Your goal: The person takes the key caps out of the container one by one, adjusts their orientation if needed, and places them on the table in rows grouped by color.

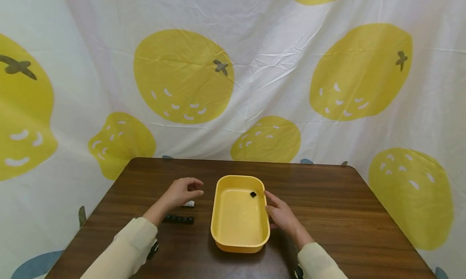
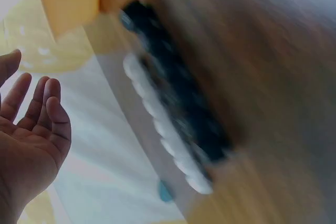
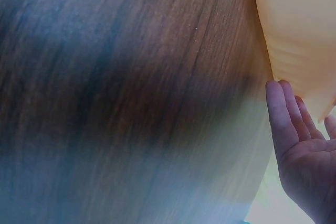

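A yellow rectangular tub (image 1: 240, 214) stands on the table with a small black block (image 1: 253, 194) inside, near its far right corner. My right hand (image 1: 282, 215) is at the tub's right side; in the right wrist view its straight fingers (image 3: 281, 114) touch or nearly touch the tub wall. Left of the tub, my left hand (image 1: 182, 193) hovers with loosely bent fingers and nothing in them. Under and near it lie a row of black blocks (image 1: 179, 219) and a white row (image 1: 189, 204), partly hidden by the hand. The left wrist view shows both rows side by side, blurred.
The dark wood table (image 1: 327, 202) extends to both sides of the tub. Behind its far edge hangs a white curtain (image 1: 262, 81) printed with yellow lemons.
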{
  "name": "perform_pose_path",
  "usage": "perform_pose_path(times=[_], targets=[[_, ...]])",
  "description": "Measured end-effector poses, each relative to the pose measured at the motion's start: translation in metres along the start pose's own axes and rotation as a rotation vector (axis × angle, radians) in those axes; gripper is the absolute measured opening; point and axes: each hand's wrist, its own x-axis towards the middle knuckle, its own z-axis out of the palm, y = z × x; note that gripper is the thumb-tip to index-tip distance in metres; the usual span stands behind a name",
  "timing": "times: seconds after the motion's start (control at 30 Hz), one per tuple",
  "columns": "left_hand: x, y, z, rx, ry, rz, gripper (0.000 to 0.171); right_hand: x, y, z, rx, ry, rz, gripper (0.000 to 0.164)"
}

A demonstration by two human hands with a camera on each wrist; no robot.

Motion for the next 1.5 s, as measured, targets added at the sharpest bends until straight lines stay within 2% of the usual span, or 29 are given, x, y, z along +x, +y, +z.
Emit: perform_pose_path(times=[0.13,0.37,0.53,0.67,0.83,1.1,1.3,1.4,1.5], targets=[[0.019,0.024,0.016,-0.012,-0.024,0.031,0.032,0.0,0.001,-0.001,-0.004,0.004,0.005,0.055],[0.051,0.063,0.044,0.068,-0.071,0.094,0.034,-0.001,0.0,-0.003,0.0,0.006,0.003,0.054],[0.074,0.077,0.066,0.156,-0.136,0.138,0.036,-0.001,0.001,-0.001,0.002,0.004,-0.003,0.054],[0.085,0.085,0.081,0.218,-0.184,0.149,0.034,-0.001,0.001,0.0,0.021,-0.005,-0.004,0.054],[0.094,0.086,0.097,0.24,-0.234,0.146,0.034,0.0,-0.002,0.002,0.027,-0.001,-0.006,0.054],[0.108,0.066,0.119,0.352,-0.276,0.17,0.033,0.0,-0.003,0.003,0.026,-0.014,-0.01,0.054],[0.112,0.065,0.126,0.46,-0.353,0.21,0.038,-0.002,-0.003,0.001,0.022,-0.008,-0.021,0.055],[0.112,0.069,0.127,0.508,-0.376,0.208,0.03,-0.002,-0.002,-0.001,0.013,-0.005,-0.019,0.055],[0.111,0.072,0.128,0.529,-0.371,0.185,0.021,-0.001,-0.002,-0.001,0.017,-0.006,-0.017,0.055]])
